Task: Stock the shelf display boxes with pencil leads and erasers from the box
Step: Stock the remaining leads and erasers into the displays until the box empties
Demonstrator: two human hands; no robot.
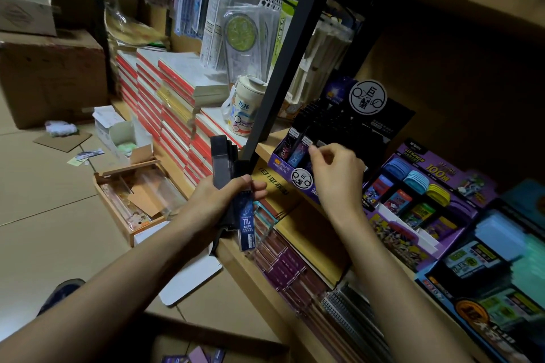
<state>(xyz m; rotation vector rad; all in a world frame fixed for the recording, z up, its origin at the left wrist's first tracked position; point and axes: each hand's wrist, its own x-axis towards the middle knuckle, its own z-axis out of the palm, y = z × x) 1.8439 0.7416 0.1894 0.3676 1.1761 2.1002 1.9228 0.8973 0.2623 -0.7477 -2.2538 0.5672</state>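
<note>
My left hand (219,200) grips a stack of slim dark pencil lead cases (246,215) in front of the shelf edge; the front case is blue with a zodiac sign. My right hand (336,177) reaches into the black and purple lead display box (348,127) on the shelf, fingertips pinching a lead case (306,146) at its front row. Two lead cases (292,144) stand in the row to the left. A cardboard box (206,351) with purple packets lies at the bottom edge.
A purple display box of erasers (418,197) stands right of the lead box, and a blue one (486,271) further right. A black shelf post (283,68) rises between my hands. Red-spined notebooks (165,103) are stacked to the left. Open boxes (132,194) litter the floor.
</note>
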